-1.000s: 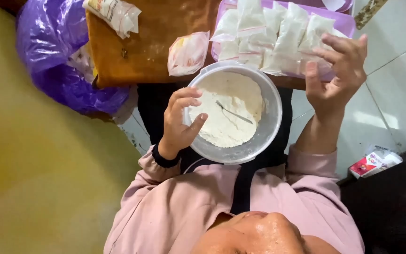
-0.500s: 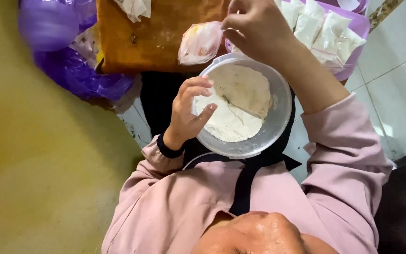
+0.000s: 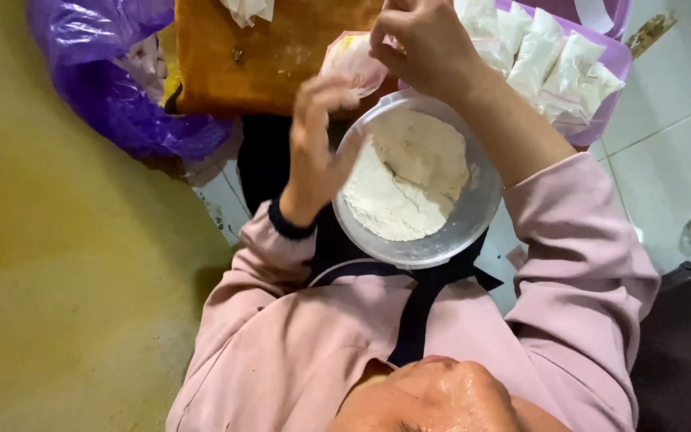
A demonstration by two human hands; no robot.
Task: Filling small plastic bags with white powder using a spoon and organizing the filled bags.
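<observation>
Two hands have left the metal bowl (image 3: 417, 184) of white flour: the left hand (image 3: 317, 136), which gripped its rim a moment ago, now lifts off with fingers loosely open. Beyond the bowl, the right hand (image 3: 425, 44) has swung across and pinches a small clear bag (image 3: 353, 60) above the orange board (image 3: 273, 52). Farther right, filled packets (image 3: 545, 60) sit in a purple tray (image 3: 613, 60).

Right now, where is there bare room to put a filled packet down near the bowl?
Bare wood shows on the orange-brown wooden board, between the purple plastic bag and the left hand. The purple plastic tray is packed with white powder packets. The round clear plastic bowl of white flour is hemmed in by both hands; the right hand hovers above its far rim.
</observation>
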